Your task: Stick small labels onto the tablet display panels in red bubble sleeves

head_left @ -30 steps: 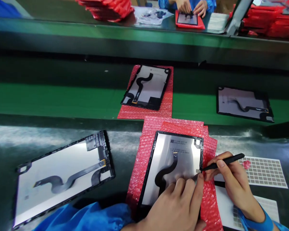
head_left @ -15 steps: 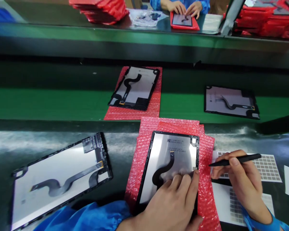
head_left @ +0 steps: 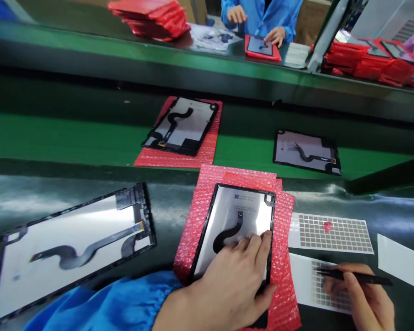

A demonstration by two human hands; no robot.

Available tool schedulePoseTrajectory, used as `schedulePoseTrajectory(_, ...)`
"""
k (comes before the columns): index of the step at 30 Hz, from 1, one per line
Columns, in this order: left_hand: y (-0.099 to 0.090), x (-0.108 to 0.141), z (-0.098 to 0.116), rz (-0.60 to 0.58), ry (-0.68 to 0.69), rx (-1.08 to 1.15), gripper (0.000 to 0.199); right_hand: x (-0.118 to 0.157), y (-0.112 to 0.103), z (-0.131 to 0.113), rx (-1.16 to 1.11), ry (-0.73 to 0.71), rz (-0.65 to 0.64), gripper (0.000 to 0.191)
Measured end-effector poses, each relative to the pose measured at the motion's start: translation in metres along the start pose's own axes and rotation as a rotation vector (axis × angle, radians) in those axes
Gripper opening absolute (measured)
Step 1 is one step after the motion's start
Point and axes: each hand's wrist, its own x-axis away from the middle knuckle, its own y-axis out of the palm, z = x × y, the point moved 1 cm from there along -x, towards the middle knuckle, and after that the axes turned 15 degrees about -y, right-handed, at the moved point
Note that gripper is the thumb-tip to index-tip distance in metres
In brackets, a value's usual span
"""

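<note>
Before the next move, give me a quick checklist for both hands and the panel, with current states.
1. Panel backed by red bubble wrap: ok, it lies on top of it.
2. Left hand on the panel: ok, fingers lie across it toward its right edge.
3. Black tweezers in the right hand: ok, held, tips pointing left over the lower grid sheet.
4. Tips gripping a sticker: cannot tell, blurred.
5. Ribbon cable fully visible: not ok, its lower part is hidden by the left hand.
6. Upper grid sheet free of other material: not ok, a red scrap shows on it.
</note>
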Motion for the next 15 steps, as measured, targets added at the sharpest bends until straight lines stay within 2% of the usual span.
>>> schedulePoseTrajectory(3, 0.001, 0.0, 0.0, -0.006, -0.039, 0.022, 0.084, -0.009, 0.003, 0.007, -0.036, 0.003, -0.026, 0.02)
schedulePoseTrajectory(5, 0.002, 0.005, -0.002, 0.034, -0.038, 0.051, 0.081, -0.013, 0.004, 0.009, -0.081, 0.016, -0.052, 0.022)
schedulePoseTrajectory(8, 0.005, 0.019, -0.009, 0.195, 0.036, 0.163, 0.067, -0.015, 0.005, 0.009, -0.109, 0.046, -0.032, 0.025)
schedulePoseTrajectory(11, 0.012, 0.037, -0.026, 0.385, 0.096, 0.301, 0.041, -0.015, 0.005, 0.01, -0.101, 0.063, -0.015, 0.026)
schedulePoseTrajectory(13, 0.018, 0.045, -0.043, 0.519, 0.076, 0.356, 0.031, -0.016, 0.006, 0.012, -0.105, 0.065, -0.019, 0.027)
schedulePoseTrajectory(15, 0.026, 0.051, -0.062, 0.641, 0.041, 0.364, 0.032, -0.018, 0.006, 0.016, -0.11, 0.065, -0.027, 0.029)
